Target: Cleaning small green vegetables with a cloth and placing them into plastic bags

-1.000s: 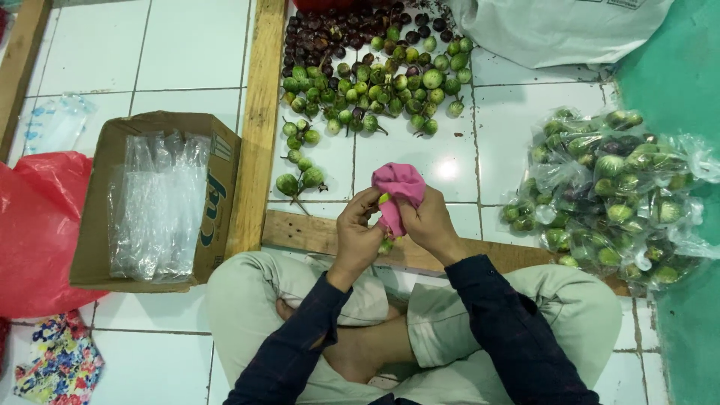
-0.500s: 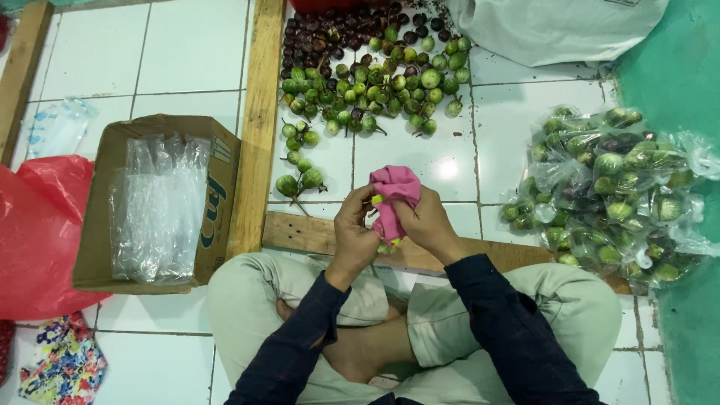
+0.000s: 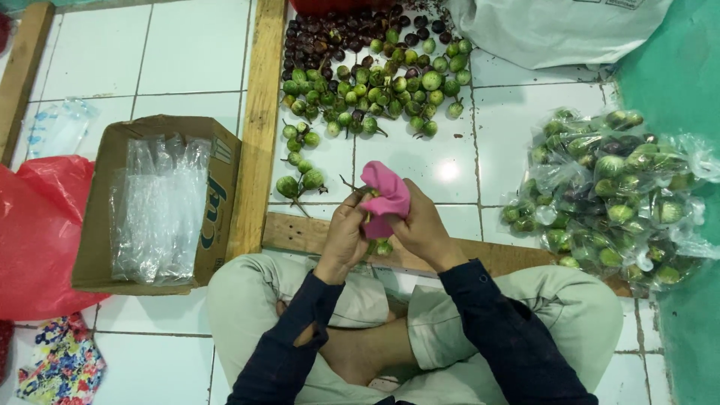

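1. the left hand (image 3: 346,231) and the right hand (image 3: 421,225) meet in front of the person's crossed legs, both closed on a pink cloth (image 3: 385,195); the left fingers are curled and pinch at a small green eggplant (image 3: 368,196) that is mostly wrapped in the cloth, while the right hand is cupped against the cloth from the other side.
2. the cloth and the small fruit sit above the wooden plank (image 3: 315,234) that runs across the tiled floor (image 3: 187,52), just near the person's knees.
3. what could go wrong, as i judge it: the fruit is small and round, and the cloth hides most of it, so a loose pinch could let it slip out and roll under the legs or off among the loose ones.
4. another green eggplant (image 3: 383,247) shows just below the hands, near the plank's edge; a careless move of the wrists could knock it.
5. beyond the plank lies a loose pile of green and dark eggplants (image 3: 375,75), with a few stray ones (image 3: 298,174) nearer the hands.
6. to the right is a heap of clear bags filled with eggplants (image 3: 615,195); to the left a cardboard box of clear plastic bags (image 3: 157,202), then a red plastic bag (image 3: 37,232).
7. nothing stands between the hands and the pile except the plank.
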